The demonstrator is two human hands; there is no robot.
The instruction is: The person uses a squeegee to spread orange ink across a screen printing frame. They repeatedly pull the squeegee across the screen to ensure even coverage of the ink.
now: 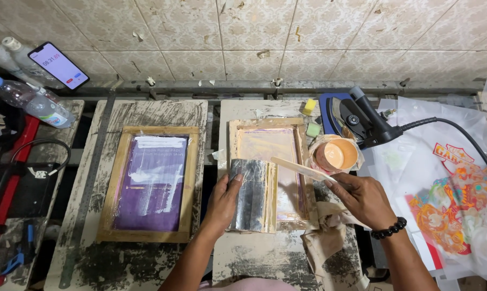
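From the head camera, your left hand presses a foil-wrapped rectangular block flat on the right wooden-framed printing screen. Your right hand grips a pale flat wooden stick beside the orange ink cup.

You are at a screen-printing workshop bench. Two wooden screen frames lie on ink-smeared boards: one left of centre, one at centre. An ink cup and an iron sit upper right. Printed transfer sheets cover the right side.
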